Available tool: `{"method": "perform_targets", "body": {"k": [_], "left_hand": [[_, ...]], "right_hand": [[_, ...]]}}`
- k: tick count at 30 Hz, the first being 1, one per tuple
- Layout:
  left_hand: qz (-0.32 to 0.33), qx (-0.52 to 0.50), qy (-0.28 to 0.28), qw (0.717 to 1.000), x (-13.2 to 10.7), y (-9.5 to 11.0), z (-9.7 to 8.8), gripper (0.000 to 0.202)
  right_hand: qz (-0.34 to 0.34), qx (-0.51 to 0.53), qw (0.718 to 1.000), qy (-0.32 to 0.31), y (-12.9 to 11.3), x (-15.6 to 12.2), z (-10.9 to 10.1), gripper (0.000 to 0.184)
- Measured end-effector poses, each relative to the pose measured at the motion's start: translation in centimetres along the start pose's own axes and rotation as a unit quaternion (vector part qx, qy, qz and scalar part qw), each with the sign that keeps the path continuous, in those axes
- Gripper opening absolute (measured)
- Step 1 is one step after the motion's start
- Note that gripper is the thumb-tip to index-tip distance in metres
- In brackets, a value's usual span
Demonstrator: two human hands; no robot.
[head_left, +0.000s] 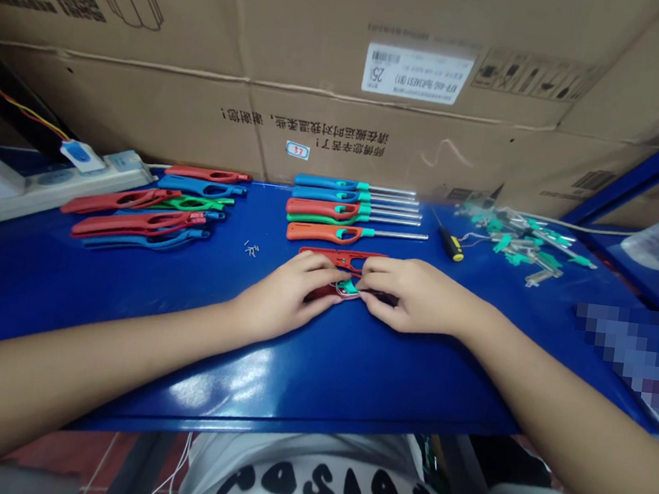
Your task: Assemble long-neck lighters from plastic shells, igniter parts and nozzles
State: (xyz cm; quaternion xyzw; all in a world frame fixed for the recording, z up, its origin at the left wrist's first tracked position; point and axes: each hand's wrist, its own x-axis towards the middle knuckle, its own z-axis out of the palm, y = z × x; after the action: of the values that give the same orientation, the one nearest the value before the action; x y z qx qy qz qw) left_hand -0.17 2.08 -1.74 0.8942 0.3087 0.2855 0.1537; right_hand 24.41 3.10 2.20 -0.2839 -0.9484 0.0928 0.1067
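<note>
My left hand (pixel 289 290) and my right hand (pixel 404 294) meet at the middle of the table, fingertips almost touching. Between them is a red lighter casing half, mostly covered by my fingers, with a green trigger piece (pixel 349 286) and thin wires in it. The left fingers are closed around the casing's left part. My right thumb and fingers pinch at the trigger end; exactly what they grip is partly hidden. Just beyond my fingertips lies another red casing half (pixel 357 264).
Assembled stick lighters (pixel 325 233) with metal tubes are lined up behind my hands. Several coloured casings (pixel 135 226) lie left, near small screws (pixel 251 249) and a power strip (pixel 51 182). A screwdriver (pixel 452 243) and a pile of lighter inner parts (pixel 521 237) lie right. Cardboard (pixel 304 54) backs the blue table (pixel 219 377).
</note>
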Motion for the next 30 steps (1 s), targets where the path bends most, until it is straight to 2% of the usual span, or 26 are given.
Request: {"method": "perform_targets", "body": {"k": [5, 12, 14, 17, 20, 22, 24, 28, 30], "left_hand": [[0.038, 0.039, -0.024, 0.998, -0.1, -0.3, 0.1, 0.029], [0.062, 0.07, -0.059, 0.994, 0.0, -0.1, -0.6, 0.032], [0.061, 0.068, -0.061, 0.994, 0.0, -0.1, -0.7, 0.034], [0.067, 0.069, -0.069, 0.993, 0.0, -0.1, -0.8, 0.036], [0.072, 0.085, -0.08, 0.991, 0.1, 0.0, -0.9, 0.037], [0.072, 0.098, -0.081, 0.989, 0.1, 0.1, -1.0, 0.036], [0.074, 0.103, -0.076, 0.989, 0.1, 0.1, -1.0, 0.036], [0.077, 0.103, -0.074, 0.989, -0.1, -0.1, -1.0, 0.038], [0.076, 0.103, -0.075, 0.989, -0.1, -0.2, -0.9, 0.039]], "right_hand": [[0.001, 0.077, 0.997, 0.015, 0.7, -0.1, -0.4, 0.011], [-0.005, -0.004, 1.0, -0.026, 0.6, 0.1, 0.1, 0.011], [-0.002, 0.002, 1.0, -0.025, 0.6, 0.2, 0.3, 0.011], [-0.009, 0.079, 0.997, -0.007, 0.9, 0.1, 0.0, 0.009], [0.001, 0.114, 0.992, 0.05, 2.0, -0.3, -0.8, 0.01], [0.061, 0.045, 0.992, 0.104, 3.2, -0.7, -1.7, 0.012], [0.164, -0.059, 0.975, 0.138, 4.7, -1.3, -2.7, 0.017], [0.37, -0.148, 0.899, 0.182, 8.6, -3.6, -5.1, 0.023], [0.457, -0.165, 0.856, 0.176, 10.6, -5.1, -6.0, 0.026]]}}
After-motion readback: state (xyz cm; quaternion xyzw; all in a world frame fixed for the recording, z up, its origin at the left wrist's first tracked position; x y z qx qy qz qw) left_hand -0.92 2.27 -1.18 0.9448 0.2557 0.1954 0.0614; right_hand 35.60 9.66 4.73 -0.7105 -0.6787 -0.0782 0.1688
